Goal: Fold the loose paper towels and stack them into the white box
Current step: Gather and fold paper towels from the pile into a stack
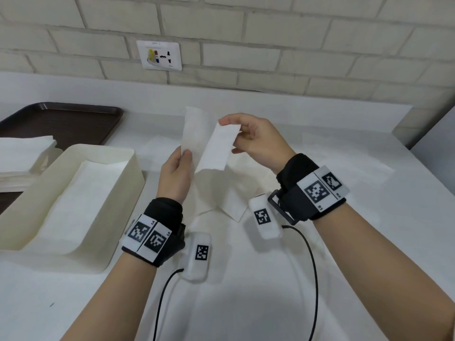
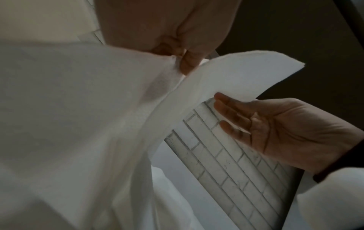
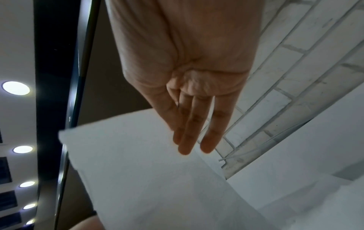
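Observation:
A white paper towel (image 1: 211, 141) hangs in the air over the middle of the table, bent into two panels along a lengthwise crease. My left hand (image 1: 186, 153) pinches its lower left edge between thumb and fingers; the left wrist view shows that pinch (image 2: 181, 62) on the towel (image 2: 78, 109). My right hand (image 1: 227, 124) pinches the upper right corner, thumb on top. In the right wrist view, its fingers (image 3: 189, 132) lie nearly straight against the sheet (image 3: 147, 171). The white box (image 1: 128, 173) stands at the left with folded towels (image 1: 73, 205) lying inside it.
Loose paper towels (image 1: 221, 200) lie spread on the white table under my hands, and more (image 1: 344, 156) lie to the right. A dark tray (image 1: 73, 119) at the back left carries a stack of towels (image 1: 22, 153). A brick wall with a socket plate (image 1: 160, 55) stands behind.

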The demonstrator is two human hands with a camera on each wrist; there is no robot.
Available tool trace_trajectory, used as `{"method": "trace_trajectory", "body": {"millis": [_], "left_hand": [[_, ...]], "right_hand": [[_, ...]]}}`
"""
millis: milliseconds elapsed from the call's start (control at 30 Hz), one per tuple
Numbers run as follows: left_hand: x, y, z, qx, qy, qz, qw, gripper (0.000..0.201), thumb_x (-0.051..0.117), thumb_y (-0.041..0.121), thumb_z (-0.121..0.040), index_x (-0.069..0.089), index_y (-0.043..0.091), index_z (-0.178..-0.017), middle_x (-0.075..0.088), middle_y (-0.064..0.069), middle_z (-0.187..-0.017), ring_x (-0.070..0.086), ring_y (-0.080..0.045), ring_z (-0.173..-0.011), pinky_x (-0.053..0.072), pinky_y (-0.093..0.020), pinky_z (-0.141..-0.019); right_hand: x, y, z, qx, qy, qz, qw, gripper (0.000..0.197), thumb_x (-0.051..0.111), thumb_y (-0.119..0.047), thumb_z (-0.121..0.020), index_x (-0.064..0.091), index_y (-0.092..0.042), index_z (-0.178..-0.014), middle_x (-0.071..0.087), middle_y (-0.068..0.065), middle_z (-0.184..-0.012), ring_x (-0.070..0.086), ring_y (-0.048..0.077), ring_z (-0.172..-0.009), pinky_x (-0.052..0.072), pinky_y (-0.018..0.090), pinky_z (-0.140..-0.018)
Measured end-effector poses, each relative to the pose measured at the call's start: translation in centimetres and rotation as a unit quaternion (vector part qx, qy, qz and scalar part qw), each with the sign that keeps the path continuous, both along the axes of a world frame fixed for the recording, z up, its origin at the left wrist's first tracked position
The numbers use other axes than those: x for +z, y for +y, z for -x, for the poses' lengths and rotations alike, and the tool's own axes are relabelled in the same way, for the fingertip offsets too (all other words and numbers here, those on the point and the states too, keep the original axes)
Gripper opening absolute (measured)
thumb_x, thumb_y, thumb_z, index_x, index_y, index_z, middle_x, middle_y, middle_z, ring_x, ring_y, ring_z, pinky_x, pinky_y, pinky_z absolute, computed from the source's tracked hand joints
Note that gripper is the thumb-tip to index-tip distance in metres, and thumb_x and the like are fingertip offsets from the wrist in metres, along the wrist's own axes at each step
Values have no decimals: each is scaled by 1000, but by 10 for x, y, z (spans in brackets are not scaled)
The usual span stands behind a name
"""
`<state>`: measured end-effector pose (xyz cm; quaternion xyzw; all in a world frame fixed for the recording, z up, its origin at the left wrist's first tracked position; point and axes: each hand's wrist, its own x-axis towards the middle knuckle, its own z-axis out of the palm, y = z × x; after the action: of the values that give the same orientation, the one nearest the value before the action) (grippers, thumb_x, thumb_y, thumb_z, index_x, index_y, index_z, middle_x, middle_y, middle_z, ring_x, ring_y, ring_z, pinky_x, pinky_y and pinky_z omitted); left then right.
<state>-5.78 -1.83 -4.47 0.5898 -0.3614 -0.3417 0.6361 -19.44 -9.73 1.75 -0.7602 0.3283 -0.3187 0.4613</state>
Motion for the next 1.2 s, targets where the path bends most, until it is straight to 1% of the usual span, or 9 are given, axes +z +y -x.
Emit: {"method": "trace_trajectory", "body": {"millis": [133, 233, 367, 433, 600, 867, 967, 1067, 1200], "left_hand": [[8, 5, 1, -5, 11, 20, 1000, 30, 38, 19, -100, 62, 32, -87, 65, 10, -90, 60, -8, -88, 46, -25, -87], [12, 5, -2, -1, 9, 33, 999, 29, 39, 20, -100, 63, 33, -91, 65, 10, -95, 60, -10, -95, 45, -27, -91], [21, 6, -4, -5, -3, 42, 999, 28, 41, 21, -99, 62, 33, -86, 63, 8, -87, 57, -6, -81, 45, -23, -79], [24, 7, -4, -18, 0, 46, 999, 27, 42, 23, -99, 63, 34, -86, 64, 4, -90, 58, -9, -84, 46, -25, -79], [29, 8, -6, -43, 33, 50, 997, 30, 38, 26, -100, 65, 33, -88, 68, 11, -88, 62, -8, -87, 48, -27, -87], [29, 10, -13, -6, 23, 23, 999, 31, 30, 36, -101, 60, 30, -101, 64, 11, -97, 60, -11, -101, 43, -27, -94], [28, 14, -12, 4, 15, 32, 999, 51, 13, 48, -98, 57, 27, -114, 60, 17, -95, 57, 5, -90, 43, -9, -83], [26, 17, -11, -7, 3, 79, 997, 31, 29, 33, -100, 57, 24, -106, 60, 19, -93, 60, 16, -77, 43, -1, -66], [17, 14, -20, 8, -31, 46, 998, 9, 53, 20, -93, 57, 24, -100, 64, 13, -92, 64, 2, -78, 48, -6, -61]], "right_hand": [[1, -1, -10, -42, -53, 50, 996, 15, 58, -6, -83, 63, -20, -80, 61, -14, -73, 52, -1, -61, 43, 20, -68], [6, -5, -19, -77, -79, 70, 991, 22, 68, -14, -81, 58, -28, -68, 55, -8, -81, 54, 10, -77, 45, 25, -79], [12, -10, -29, -123, -122, 22, 985, 21, 75, -15, -75, 59, -22, -65, 57, 2, -95, 57, 26, -99, 44, 35, -94], [13, -12, -33, -118, -135, -19, 984, 10, 73, -15, -77, 64, -16, -76, 62, 9, -107, 58, 23, -104, 42, 30, -96], [8, -12, -41, -83, -155, -87, 981, 8, 62, -11, -87, 58, -17, -83, 62, -4, -89, 59, 16, -92, 46, 32, -94], [-5, -3, -60, -89, -163, -117, 976, 5, 54, -11, -92, 53, -7, -94, 58, 16, -98, 55, 19, -90, 48, 40, -92], [-9, -5, -69, -120, -144, -105, 977, 2, 51, -14, -93, 50, -14, -94, 55, 9, -101, 53, 20, -94, 44, 42, -97], [-11, -6, -76, -139, -124, -112, 976, 32, 49, -19, -94, 42, -5, -122, 52, 13, -124, 51, 25, -116, 40, 46, -104], [-15, -8, -78, -117, -89, -118, 982, 40, 44, -22, -95, 33, -7, -131, 45, 13, -136, 44, 27, -126, 37, 47, -107]]}}
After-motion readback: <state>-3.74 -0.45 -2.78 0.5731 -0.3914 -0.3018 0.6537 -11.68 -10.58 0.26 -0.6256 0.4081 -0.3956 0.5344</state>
